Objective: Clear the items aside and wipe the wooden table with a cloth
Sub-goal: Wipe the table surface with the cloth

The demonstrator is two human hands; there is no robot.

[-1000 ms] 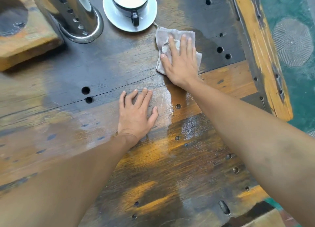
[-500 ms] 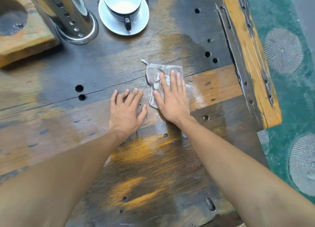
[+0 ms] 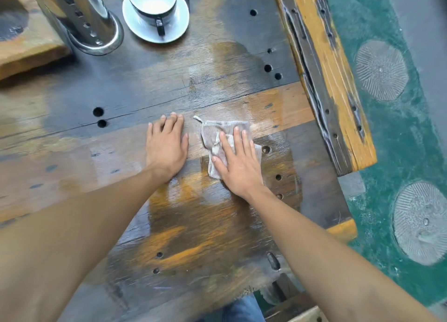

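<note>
Since a second ago the cloth (image 3: 228, 141) has travelled from the far part of the wooden table (image 3: 72, 152), just beside the saucer, back toward the person; it now lies mid-table, just right of the left hand (image 3: 167, 150). The stroke is a pull toward the body. A pale wet sheen marks the boards along its path, so wiping appears well underway, with the left stretch of the top likely yet to be covered.

The right hand (image 3: 238, 165) lies flat on the cloth, fingers straight and spread, pressing it down rather than gripping it. The left hand, released and flat, rests palm-down on bare wood, holding nothing; it has not shifted.

Materials: the cloth is thin, grey, gauzy, crumpled, with a loose thread at its far corner. The table is rough reclaimed planks, dark-stained with worn orange patches, drilled with round holes and split by a long crack.

At the far edge stand a white cup (image 3: 152, 3) on a saucer (image 3: 179, 19), a shiny perforated metal cylinder (image 3: 79, 17) and a wooden block (image 3: 29, 48).
</note>
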